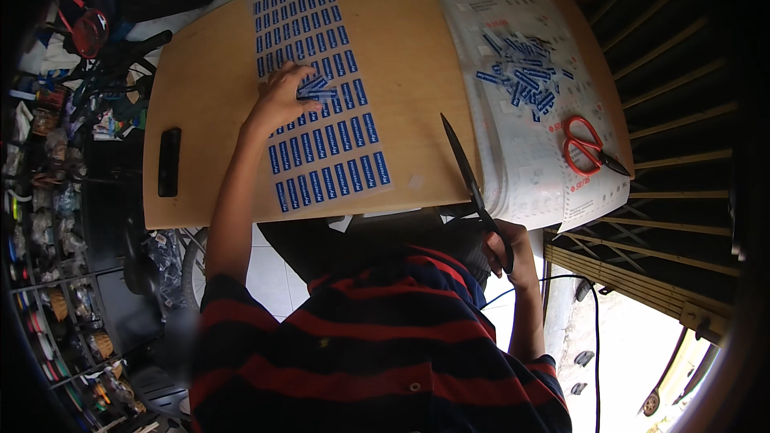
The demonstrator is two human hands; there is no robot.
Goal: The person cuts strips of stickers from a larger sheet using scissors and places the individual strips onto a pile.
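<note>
My left hand (282,98) is closed round a small bunch of cut blue labels (319,88), held between thumb and fingers. It is over a long clear sheet (353,192) printed with rows of blue labels, which lies down the middle of the table. Near the table's front edge, my right hand (515,255) grips black-handled scissors (464,162) by the handle. Their long dark blades point away from me, over the bare wood right of the sheet, and look closed. A loose pile of cut blue labels (525,76) rests on white printed plastic packaging (501,184) at the right.
Red-handled scissors (582,146) lie on the packaging, close to the table's right edge. A black phone (168,162) sits at the left end of the wooden table (204,72). Crowded shelves (48,273) stand at the left, and a slatted metal gate (674,72) at the right.
</note>
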